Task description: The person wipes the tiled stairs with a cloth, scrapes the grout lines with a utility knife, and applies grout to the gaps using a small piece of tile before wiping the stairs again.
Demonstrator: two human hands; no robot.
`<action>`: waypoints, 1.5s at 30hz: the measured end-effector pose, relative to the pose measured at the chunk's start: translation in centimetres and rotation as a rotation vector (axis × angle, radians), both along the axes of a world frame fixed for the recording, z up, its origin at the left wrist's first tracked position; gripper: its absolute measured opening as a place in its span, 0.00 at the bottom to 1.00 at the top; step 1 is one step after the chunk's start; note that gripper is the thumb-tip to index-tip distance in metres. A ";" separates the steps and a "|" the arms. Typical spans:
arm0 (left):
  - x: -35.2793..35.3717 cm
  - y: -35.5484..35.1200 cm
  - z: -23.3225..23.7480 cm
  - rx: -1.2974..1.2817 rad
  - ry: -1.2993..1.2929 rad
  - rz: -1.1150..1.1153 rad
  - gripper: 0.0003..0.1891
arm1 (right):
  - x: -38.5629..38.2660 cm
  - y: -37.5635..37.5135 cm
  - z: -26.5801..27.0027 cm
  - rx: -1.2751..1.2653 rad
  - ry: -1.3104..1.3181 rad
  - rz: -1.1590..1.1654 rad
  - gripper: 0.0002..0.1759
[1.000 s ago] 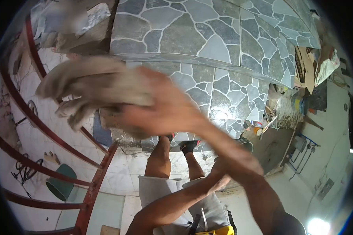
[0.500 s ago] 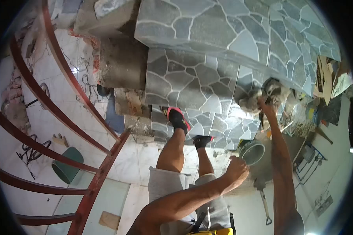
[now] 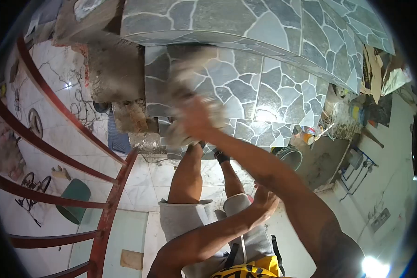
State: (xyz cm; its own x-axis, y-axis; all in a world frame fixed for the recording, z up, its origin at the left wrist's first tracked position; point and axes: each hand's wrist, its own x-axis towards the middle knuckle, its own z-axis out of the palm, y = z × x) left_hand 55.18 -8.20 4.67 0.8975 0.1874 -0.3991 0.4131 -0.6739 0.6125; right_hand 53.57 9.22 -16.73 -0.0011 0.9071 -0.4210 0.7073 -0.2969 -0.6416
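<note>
The left hand (image 3: 266, 200) is curled by the right arm; I can't tell if it holds anything. A bucket (image 3: 290, 159) stands near the low step's right front corner, its inside too dim to tell. The right hand (image 3: 194, 119) grips a blurry rag (image 3: 184, 76) over the left part of the stone step (image 3: 287, 88). The rag's long way runs front to back, toward the taller step's (image 3: 245, 23) edge.
</note>
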 end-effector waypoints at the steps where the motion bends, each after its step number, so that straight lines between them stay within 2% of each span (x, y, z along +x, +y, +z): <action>1: 0.4 0.5 -0.1 -0.024 0.000 -0.039 0.09 | -2.4 3.4 2.3 -0.197 0.181 0.162 0.40; 2: 1.1 1.1 0.0 -0.059 0.010 -0.084 0.10 | -5.6 4.4 0.5 -0.005 0.329 0.237 0.37; 3: 1.6 1.9 0.1 -0.090 0.023 -0.128 0.10 | -7.0 6.8 4.2 -0.124 0.516 0.108 0.34; 4: 2.3 2.8 0.3 -0.119 0.048 -0.171 0.11 | -9.3 8.5 3.8 -0.109 0.613 0.206 0.35; 6: 3.1 2.9 0.1 -0.153 0.057 -0.232 0.12 | -8.6 9.5 10.3 -0.023 0.742 -0.004 0.32; 7: 2.4 0.8 -1.6 -0.151 -0.045 -0.233 0.10 | -4.9 10.6 14.8 -0.204 0.779 0.153 0.33; 8: 1.7 -1.1 -3.2 -0.144 -0.147 -0.237 0.09 | -4.0 9.7 14.7 -0.041 0.689 0.151 0.34; 9: 0.1 -2.9 -4.0 0.187 -0.384 -0.293 0.09 | -3.4 9.0 14.7 0.126 0.585 0.157 0.35; 11: 0.3 -3.2 -4.2 0.224 -0.521 -0.104 0.11 | -0.4 7.5 13.3 0.397 0.345 0.158 0.39; 12: 1.1 -2.6 -3.9 -0.079 -0.405 0.110 0.11 | 2.3 6.3 11.6 0.499 0.215 0.145 0.41; 13: 1.7 -2.3 -3.9 -0.381 -0.273 0.315 0.12 | 5.8 4.6 10.0 0.442 0.080 0.133 0.42; 14: 1.9 -2.5 -4.9 -0.042 0.038 -0.291 0.13 | 10.2 2.6 8.6 0.381 -0.048 0.117 0.44; 15: 2.3 -2.1 -4.4 -0.057 0.058 -0.356 0.13 | 15.4 0.5 8.0 0.285 -0.153 0.142 0.44; 16: 2.6 -1.5 -3.4 -0.076 0.083 -0.421 0.13 | 20.0 -2.6 3.3 0.149 -0.399 0.121 0.41; 18: 2.9 0.2 -1.8 -0.131 0.064 -0.411 0.14 | 30.5 -10.9 0.3 -0.174 -0.782 0.009 0.33; 19: 3.3 0.8 -1.9 -0.153 0.054 -0.395 0.14 | 35.5 -15.8 -2.2 -0.177 -0.983 -0.099 0.27; 20: 3.4 0.7 -2.0 -0.150 0.034 -0.376 0.13 | 40.7 -21.0 -2.7 -0.324 -1.055 -0.172 0.22; 21: 3.0 0.5 -1.8 -0.154 0.015 -0.368 0.13 | 45.8 -26.1 -2.4 -0.719 -0.931 -0.160 0.24; 22: 2.8 0.5 -1.8 -0.147 -0.007 -0.357 0.12 | 49.3 -31.8 -1.3 -0.858 -0.861 -0.337 0.31; 23: 2.7 0.5 -1.9 -0.137 -0.018 -0.333 0.11 | 52.1 -37.8 0.1 -0.747 -0.800 -0.464 0.32; 25: 3.2 1.4 -2.0 -0.135 -0.026 -0.324 0.09 | 48.3 -37.3 11.5 -0.756 -0.718 -0.825 0.25; 26: 3.0 1.3 -1.7 -0.150 -0.022 -0.329 0.09 | 48.0 -39.2 13.8 -0.720 -0.708 -0.926 0.24; 27: 2.8 0.8 -1.9 -0.087 -0.083 -0.276 0.08 | 48.3 -41.8 14.9 -0.650 -0.695 -1.012 0.24; 30: 3.4 1.7 -1.7 -0.161 -0.071 -0.252 0.09 | 50.5 -47.4 15.8 -0.334 -0.579 -1.226 0.25; 31: 3.2 1.8 -1.7 -0.142 -0.082 -0.274 0.10 | 50.9 -47.4 15.2 -0.288 -0.572 -1.235 0.26; 33: 2.9 1.6 -1.4 -0.107 -0.062 -0.329 0.11 | 48.5 -36.8 17.2 -0.488 -0.836 -1.081 0.31; 34: 3.1 2.0 -1.2 -0.085 -0.053 -0.353 0.12 | 47.8 -31.8 17.6 -0.460 -0.682 -1.049 0.37; 35: 3.3 2.1 -0.9 -0.094 -0.024 -0.390 0.14 | 49.1 -29.0 15.0 -0.465 -0.778 -0.928 0.36; 36: 2.8 1.1 -1.2 -0.080 -0.044 -0.362 0.11 | 51.8 -27.4 10.5 -0.426 -0.729 -0.920 0.39; 37: 2.1 -0.2 -1.8 -0.061 -0.063 -0.332 0.08 | 52.1 -24.2 7.2 -0.297 -0.762 -0.814 0.31; 38: 1.7 -0.7 -2.6 -0.040 -0.078 -0.300 0.05 | 52.7 -20.3 4.3 -0.388 -0.812 -0.218 0.18; 39: 2.5 1.2 -1.6 -0.076 -0.038 -0.376 0.06 | 53.9 -18.0 0.0 0.167 -0.916 0.020 0.14; 40: 2.1 0.8 -2.0 -0.066 -0.040 -0.347 0.06 | 53.6 -17.4 -4.4 0.722 -0.965 0.255 0.11; 41: 1.7 0.0 -2.6 -0.059 -0.040 -0.318 0.06 | 51.1 -16.9 -6.9 0.660 -0.711 -0.070 0.10; 42: 1.4 -0.5 -2.7 -0.052 -0.045 -0.287 0.06 | 47.4 -14.6 -6.6 0.354 -0.740 -0.265 0.12; 43: 2.1 0.8 -1.7 -0.053 -0.031 -0.358 0.06 | 42.1 -12.4 -5.6 0.090 -0.733 -0.362 0.14; 45: 2.7 0.7 -1.5 -0.084 -0.017 -0.419 0.07 | 31.9 -9.0 -4.2 -0.079 -0.476 -0.297 0.20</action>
